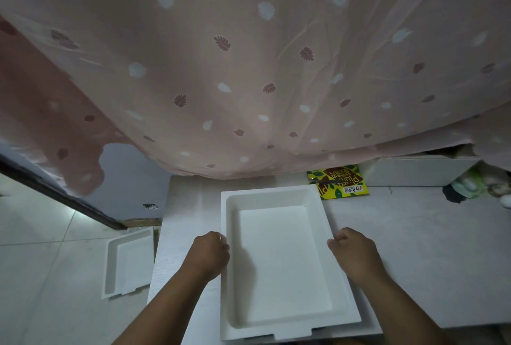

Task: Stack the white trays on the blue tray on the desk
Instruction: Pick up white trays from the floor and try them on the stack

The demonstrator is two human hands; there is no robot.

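Gripping the white tray (282,259) on the desk (414,248), the left hand (211,254) and right hand (355,252) close on its long side rims, while a second white tray (128,264) lies on the floor tiles (41,234).

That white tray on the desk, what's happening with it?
A person is holding a white tray by its two long sides, the left hand on one rim and the right hand on the other, over the desk. It seems to sit on another tray, whose edge peeks out at the lower right; no blue shows from here. One more white tray lies on the floor to the left. A yellow packet lies behind.
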